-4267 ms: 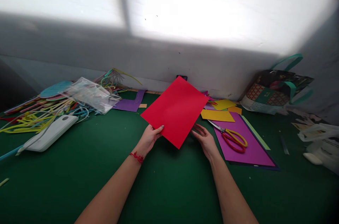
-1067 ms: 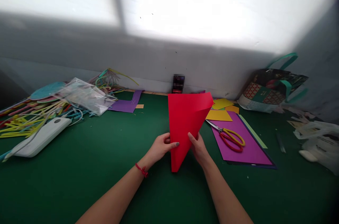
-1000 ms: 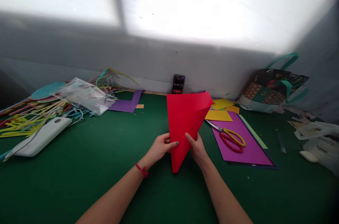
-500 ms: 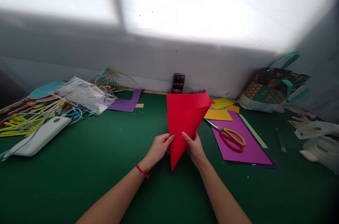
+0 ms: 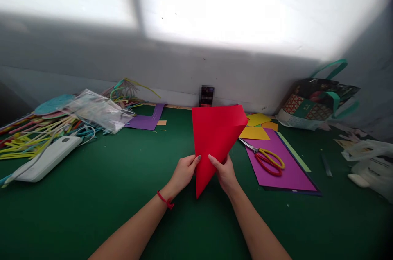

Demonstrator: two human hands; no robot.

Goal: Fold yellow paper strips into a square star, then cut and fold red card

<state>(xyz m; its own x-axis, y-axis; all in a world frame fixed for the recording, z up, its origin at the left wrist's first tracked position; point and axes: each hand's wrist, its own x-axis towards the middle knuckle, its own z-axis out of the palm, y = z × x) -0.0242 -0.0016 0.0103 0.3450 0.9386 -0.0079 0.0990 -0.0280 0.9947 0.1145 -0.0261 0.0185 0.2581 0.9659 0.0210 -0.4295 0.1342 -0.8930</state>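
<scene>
A sheet of red paper, rolled or folded to a cone shape with its point toward me, is held up over the green table. My left hand grips its left edge, thumb on the near face and the other fingers mostly hidden behind. On the right slanting edge, my right hand is closed with its thumb laid across the front. The paper's wide end faces away from me, and its rear side is out of sight.
Scissors with red and yellow handles lie on purple paper at right, beside yellow paper. Farther right are a patterned bag and a plastic bag. Left are a white device, pipe cleaners and a clear pouch.
The red paper's wide end has spread slightly broader, its right corner shifting right. Its lower point has moved a little left. Both hands keep their hold.
</scene>
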